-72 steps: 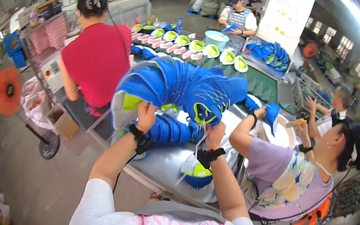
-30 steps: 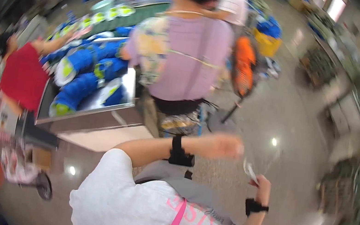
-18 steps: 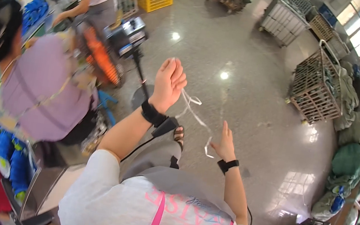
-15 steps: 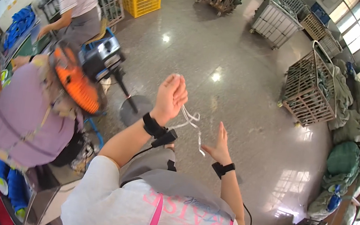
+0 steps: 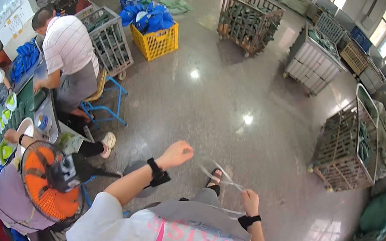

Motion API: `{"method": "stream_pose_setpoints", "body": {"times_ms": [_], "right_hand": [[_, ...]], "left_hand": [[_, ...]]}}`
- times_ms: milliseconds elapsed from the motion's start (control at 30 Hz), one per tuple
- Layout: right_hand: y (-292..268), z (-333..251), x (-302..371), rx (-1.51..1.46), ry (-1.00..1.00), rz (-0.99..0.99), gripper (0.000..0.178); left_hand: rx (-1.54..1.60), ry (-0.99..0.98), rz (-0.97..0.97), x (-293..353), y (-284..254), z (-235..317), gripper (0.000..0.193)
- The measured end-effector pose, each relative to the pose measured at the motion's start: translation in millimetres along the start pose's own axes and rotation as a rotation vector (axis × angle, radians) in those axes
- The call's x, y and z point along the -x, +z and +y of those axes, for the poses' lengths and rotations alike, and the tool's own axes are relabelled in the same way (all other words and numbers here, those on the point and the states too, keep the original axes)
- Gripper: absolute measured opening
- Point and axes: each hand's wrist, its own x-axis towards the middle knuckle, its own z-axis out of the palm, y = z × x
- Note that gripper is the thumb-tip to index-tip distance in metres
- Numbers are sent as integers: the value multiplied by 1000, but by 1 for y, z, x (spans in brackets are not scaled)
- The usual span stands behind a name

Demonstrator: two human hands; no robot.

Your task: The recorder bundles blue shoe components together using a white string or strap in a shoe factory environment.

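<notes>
My right hand (image 5: 250, 202) is closed around thin white cords (image 5: 230, 181) in front of my waist. Their blurred loops reach left across a sandalled foot (image 5: 215, 175), and another strand runs low beside my right wrist. My left hand (image 5: 175, 154) is farther forward and to the left, its fingers curled together. Between its fingertips and the cord loops a gap shows, though blur hides whether a fine strand lies in them. Each wrist wears a black band.
At left an orange fan (image 5: 51, 181) stands by a seated person in purple. Beyond, another person (image 5: 71, 52) works at a table near a yellow crate (image 5: 155, 40) of blue bundles. Wheeled cage carts (image 5: 250, 24) stand ahead, another cart (image 5: 349, 144) at right beside piled green sacks (image 5: 378, 213).
The cords have passed from my left hand to my right, which has closed on them. My left hand has lowered. The view has shifted, showing more of the floor and carts ahead.
</notes>
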Motion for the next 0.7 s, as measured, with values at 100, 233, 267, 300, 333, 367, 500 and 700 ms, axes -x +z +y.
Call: {"method": "stream_pose_setpoints", "body": {"times_ms": [100, 233, 267, 300, 333, 367, 500, 700], "right_hand": [[-19, -22, -106, 443, -388, -4, 22], [8, -148, -216, 530, -473, -436, 23], [14, -169, -247, 407, -515, -517, 25], [20, -192, -279, 411, -546, -543, 25], [22, -214, -310, 312, -587, -544, 24], [24, -233, -340, 213, -618, -544, 23], [26, -314, -452, 26, -491, -671, 15], [82, -337, -630, 168, -294, -1282, 16]], "left_hand": [[-14, -28, 2, -52, 12, -10, 50], [71, 74, -87, -138, 9, 46, 60], [201, 39, -153, -161, -5, 62, 61], [336, 0, -208, -182, -16, 67, 61], [334, -13, -176, -202, -24, 55, 61], [339, -155, -125, -220, -33, 36, 55], [260, -514, -232, -272, -78, -33, 35], [1358, -386, 445, -385, -135, -137, 29]]}}
